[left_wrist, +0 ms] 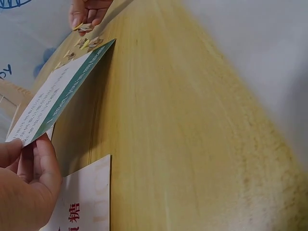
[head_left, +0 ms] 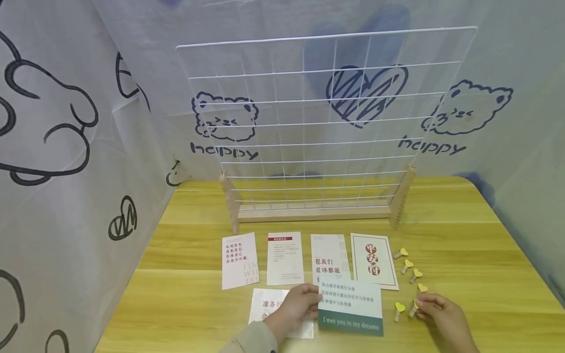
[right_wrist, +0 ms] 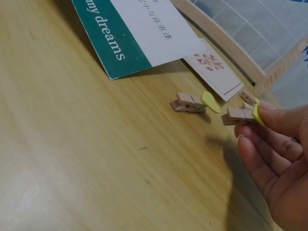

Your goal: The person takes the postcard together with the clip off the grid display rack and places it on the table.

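Note:
My left hand (head_left: 296, 310) pinches the left edge of a white and green card (head_left: 350, 309) printed "I met you in my dreams". In the left wrist view the card (left_wrist: 60, 91) tilts above the table, thumb on top and fingers beneath. My right hand (head_left: 446, 316) holds a small wooden clothespin (right_wrist: 239, 115) with a yellow heart, pinched between thumb and fingers. Another clothespin (right_wrist: 190, 102) lies beside it on the table. Several more clothespins (head_left: 407, 264) lie in a line up the right side. Under my left forearm, a white card (head_left: 264, 306) is partly covered.
A white wire grid (head_left: 304, 122) stands in a wooden base (head_left: 313, 213) at the back of the wooden table (head_left: 176, 304). Before it lie a pink card (head_left: 240, 274), a card with a red bar (head_left: 284, 264), a red-lettered card (head_left: 326, 250) and a bordered card (head_left: 388, 255).

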The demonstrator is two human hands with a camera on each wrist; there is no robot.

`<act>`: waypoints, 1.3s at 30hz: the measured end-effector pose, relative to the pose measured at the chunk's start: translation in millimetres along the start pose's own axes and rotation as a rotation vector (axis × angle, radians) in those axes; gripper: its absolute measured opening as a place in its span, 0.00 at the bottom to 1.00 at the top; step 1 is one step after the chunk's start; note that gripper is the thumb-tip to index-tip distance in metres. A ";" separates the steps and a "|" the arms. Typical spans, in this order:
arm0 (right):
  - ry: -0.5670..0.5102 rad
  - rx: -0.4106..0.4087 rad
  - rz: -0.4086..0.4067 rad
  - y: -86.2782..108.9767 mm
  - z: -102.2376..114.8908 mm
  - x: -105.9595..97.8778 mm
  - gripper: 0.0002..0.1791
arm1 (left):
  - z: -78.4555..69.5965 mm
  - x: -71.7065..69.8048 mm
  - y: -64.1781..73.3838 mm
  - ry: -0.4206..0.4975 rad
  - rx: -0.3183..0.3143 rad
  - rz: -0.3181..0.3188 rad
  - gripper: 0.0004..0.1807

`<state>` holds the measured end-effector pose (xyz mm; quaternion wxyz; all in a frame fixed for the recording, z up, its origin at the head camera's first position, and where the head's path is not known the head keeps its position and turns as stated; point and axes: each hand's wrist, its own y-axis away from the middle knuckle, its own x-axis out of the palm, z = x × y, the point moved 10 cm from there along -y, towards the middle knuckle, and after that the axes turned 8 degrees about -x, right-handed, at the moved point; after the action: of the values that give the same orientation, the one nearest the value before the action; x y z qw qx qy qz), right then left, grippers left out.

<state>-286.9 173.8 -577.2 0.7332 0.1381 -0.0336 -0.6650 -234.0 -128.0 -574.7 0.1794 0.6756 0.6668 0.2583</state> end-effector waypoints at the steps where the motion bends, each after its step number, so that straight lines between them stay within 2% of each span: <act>1: 0.017 0.007 0.006 0.4 -2.1 0.0 0.17 | 1.1 0.6 0.1 -0.004 -0.005 0.002 0.13; 10: 0.231 0.017 0.044 4.1 -7.8 -0.1 0.20 | 10.0 4.3 -2.6 -0.011 -0.025 0.007 0.11; 13: 0.269 0.008 0.041 4.4 -6.5 -1.9 0.21 | 11.1 5.2 -2.7 -0.022 -0.025 0.005 0.10; 24: 0.326 -0.001 -0.007 5.0 -4.5 -9.4 0.20 | 16.0 3.7 -2.6 -0.142 -0.038 -0.078 0.06; 30: 0.380 -0.006 -0.023 4.2 -3.0 -12.9 0.19 | 13.1 4.1 4.5 -0.221 -0.081 -0.076 0.04; 39: 0.430 -0.029 -0.001 3.7 0.5 -11.2 0.18 | 5.6 7.1 5.9 -0.298 -0.066 -0.069 0.05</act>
<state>-284.7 185.1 -574.3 0.7250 0.2664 0.1333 -0.6210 -226.0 -120.6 -574.9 0.3070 0.6770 0.6467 0.1706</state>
